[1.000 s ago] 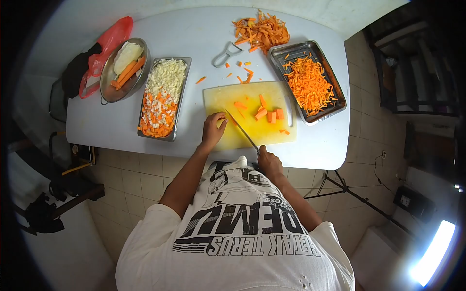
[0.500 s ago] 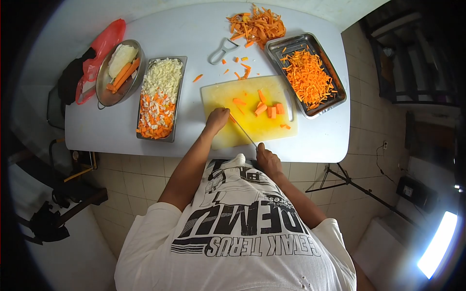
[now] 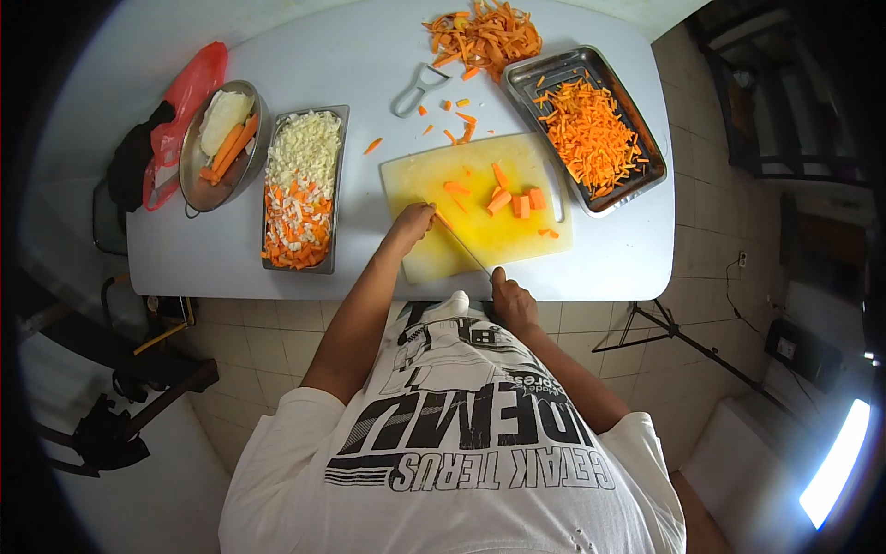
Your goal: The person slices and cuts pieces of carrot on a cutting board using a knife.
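Note:
My right hand [image 3: 513, 300] is closed around the handle of a knife [image 3: 469, 249] at the near edge of the cutting board [image 3: 425, 261]. The blade slants up and left toward my left hand [image 3: 414, 225]. That hand is closed at the board's left side, fingers on a carrot piece [image 3: 444, 221] beside the blade tip; the fingers hide most of what they grip. Further right on the board lie several carrot chunks [image 3: 522, 205] and a thin carrot slice [image 3: 455, 187].
To the right stands a metal tray of carrot sticks [image 3: 592, 134]. Behind the board are a peeler [image 3: 421, 90] and carrot peelings [image 3: 489, 37]. On the left are a tray of chopped vegetables [image 3: 303, 185], a bowl [image 3: 197, 189] with whole carrots, and a red plastic bag [image 3: 196, 88].
The whole view has shifted slightly. Both hands and the knife keep nearly the same place over the board, and the carrot chunks have not visibly moved on it.

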`<action>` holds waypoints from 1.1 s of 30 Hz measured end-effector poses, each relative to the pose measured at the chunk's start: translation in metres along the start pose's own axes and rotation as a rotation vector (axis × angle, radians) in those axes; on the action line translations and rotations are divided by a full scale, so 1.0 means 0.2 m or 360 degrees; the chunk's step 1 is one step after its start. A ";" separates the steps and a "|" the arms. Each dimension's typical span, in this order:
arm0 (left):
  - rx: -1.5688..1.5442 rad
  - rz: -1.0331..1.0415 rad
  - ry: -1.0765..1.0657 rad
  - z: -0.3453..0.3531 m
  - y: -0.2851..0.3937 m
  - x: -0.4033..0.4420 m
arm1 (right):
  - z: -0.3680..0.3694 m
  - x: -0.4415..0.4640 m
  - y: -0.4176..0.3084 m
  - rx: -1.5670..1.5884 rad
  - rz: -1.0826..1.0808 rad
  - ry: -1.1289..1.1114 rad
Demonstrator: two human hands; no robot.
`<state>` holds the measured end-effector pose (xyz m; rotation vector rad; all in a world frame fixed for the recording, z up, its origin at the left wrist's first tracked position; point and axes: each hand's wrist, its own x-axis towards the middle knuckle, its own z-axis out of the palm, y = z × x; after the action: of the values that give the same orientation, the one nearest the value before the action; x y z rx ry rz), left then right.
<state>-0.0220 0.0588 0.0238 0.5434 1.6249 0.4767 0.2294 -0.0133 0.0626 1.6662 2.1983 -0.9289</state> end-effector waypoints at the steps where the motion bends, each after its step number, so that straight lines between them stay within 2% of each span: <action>1: -0.0026 -0.0041 -0.0009 0.00 0.01 -0.01 | 0.00 0.00 -0.01 -0.0037 0.0009 0.0006; 3: -0.0081 -0.0129 -0.0038 0.00 0.01 -0.02 | 0.01 0.00 -0.02 -0.0087 0.0008 -0.0012; 6: -0.0127 -0.0091 -0.0021 0.01 0.01 -0.02 | 0.01 0.00 -0.02 -0.0172 -0.0027 0.0009; 9: -0.0256 -0.0178 -0.0155 -0.02 0.00 -0.02 | 0.02 0.01 0.00 -0.0311 -0.0114 0.0078; 13: -0.0196 -0.0114 -0.0040 0.02 -0.02 -0.01 | 0.00 0.02 0.04 -0.0316 -0.0207 0.0083; 15: -0.0180 -0.0090 -0.0006 0.03 0.00 -0.02 | 0.04 0.11 0.10 -0.0104 -0.0143 0.0000; 16: -0.0084 0.0073 0.0038 0.03 -0.02 0.02 | 0.05 0.12 0.12 0.0011 -0.0104 -0.0053; 18: 0.0117 0.0400 0.0120 0.05 -0.08 0.13 | 0.01 0.13 0.20 0.0239 -0.0382 -0.0147; 19: 0.0166 0.0390 0.0217 0.05 -0.07 0.15 | -0.07 0.13 0.18 0.0347 -0.0523 -0.0178; 20: 0.0218 0.0389 0.0315 0.04 -0.07 0.16 | -0.17 0.14 0.16 0.0616 -0.0239 -0.0623; 23: 0.0202 0.0334 0.0499 -0.05 -0.10 0.13 | -0.21 0.11 0.16 0.0814 -0.0306 -0.0676; 27: 0.0402 0.0511 0.0726 -0.21 -0.19 0.01 | -0.09 0.08 0.20 -0.0043 -0.0489 0.0303; 30: 0.0475 0.0939 0.0937 -0.21 -0.22 -0.09 | -0.10 0.02 0.16 0.0008 -0.0436 0.0464; 33: 0.0458 0.1250 0.0955 -0.13 -0.20 -0.13 | -0.11 -0.03 0.14 0.0145 -0.0364 0.0581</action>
<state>-0.0487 0.0108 0.0235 1.3725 2.0262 1.0662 0.2619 -0.0005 0.0739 1.7694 2.6697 -0.8422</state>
